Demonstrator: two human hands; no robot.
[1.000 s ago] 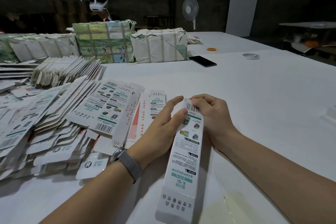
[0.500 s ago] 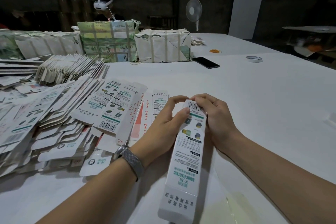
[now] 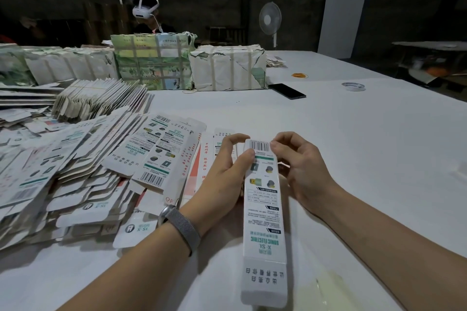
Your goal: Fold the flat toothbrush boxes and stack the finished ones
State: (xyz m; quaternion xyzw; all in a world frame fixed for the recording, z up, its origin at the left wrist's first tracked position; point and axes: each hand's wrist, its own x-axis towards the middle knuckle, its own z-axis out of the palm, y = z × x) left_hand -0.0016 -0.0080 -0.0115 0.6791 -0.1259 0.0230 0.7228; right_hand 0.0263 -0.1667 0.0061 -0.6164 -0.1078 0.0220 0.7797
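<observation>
Both my hands on the far end of one folded toothbrush box

My left hand [image 3: 222, 174] curls its fingers round the box's [image 3: 264, 212] far end, thumb on the printed face just under the barcode, while my right hand [image 3: 300, 169] pinches the barcode corner from the other side; the long white box runs from my fingers back toward me over the white counter [image 3: 353, 146]. Left of my fingers lies a sprawling heap of flat boxes [image 3: 75, 171], with strapped paper bundles [image 3: 227, 68] well beyond them and a dark phone [image 3: 286, 91] far ahead of my right fingers
</observation>
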